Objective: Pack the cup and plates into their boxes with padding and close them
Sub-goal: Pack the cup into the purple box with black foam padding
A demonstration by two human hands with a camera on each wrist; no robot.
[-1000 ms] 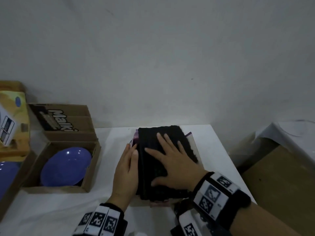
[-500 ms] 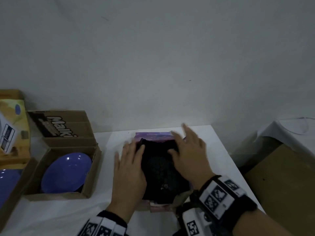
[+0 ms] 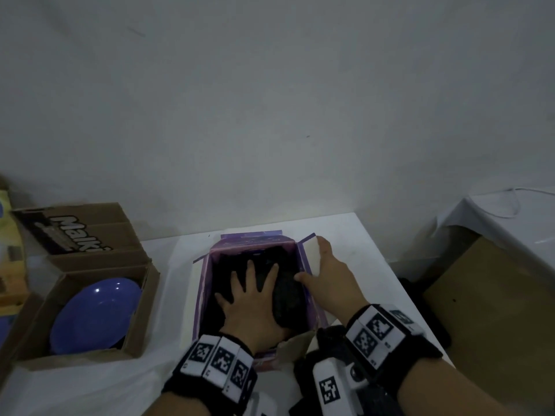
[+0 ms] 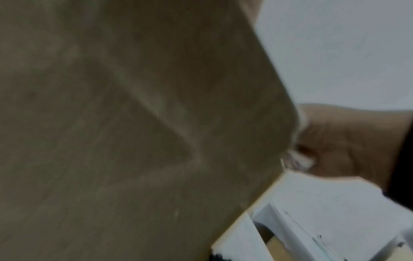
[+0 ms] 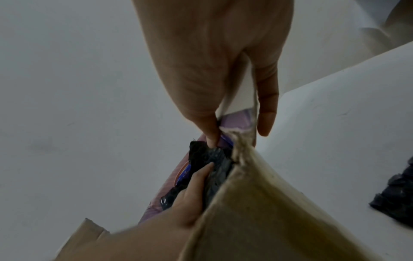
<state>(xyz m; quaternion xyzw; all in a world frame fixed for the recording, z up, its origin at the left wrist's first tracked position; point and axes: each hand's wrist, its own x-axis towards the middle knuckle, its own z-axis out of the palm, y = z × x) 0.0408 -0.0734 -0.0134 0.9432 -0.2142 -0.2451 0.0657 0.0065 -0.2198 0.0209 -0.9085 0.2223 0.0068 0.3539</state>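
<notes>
A purple box (image 3: 204,295) stands open on the white table (image 3: 369,256), with black padding (image 3: 288,295) stuffed inside. My left hand (image 3: 255,283) lies flat on the padding with its fingers spread, pressing it down. My right hand (image 3: 315,265) pinches the box's right wall, thumb inside and fingers outside along the flap (image 3: 310,253). The right wrist view shows the same pinch by the right hand (image 5: 236,127) and the left hand's fingers (image 5: 196,178) on the padding (image 5: 214,159). No cup is visible. A blue plate (image 3: 93,316) lies in an open brown carton (image 3: 144,298) at the left.
A yellow box (image 3: 9,235) and another blue plate (image 3: 3,328) sit at the far left edge. More black padding (image 5: 395,194) lies on the table near my right wrist. A blurred cardboard flap (image 4: 134,123) fills the left wrist view. A brown box (image 3: 495,295) stands beyond the table's right edge.
The black padding, which lay on top of the purple box, is now pushed down inside it. My left hand moved onto it; my right hand shifted to the right wall.
</notes>
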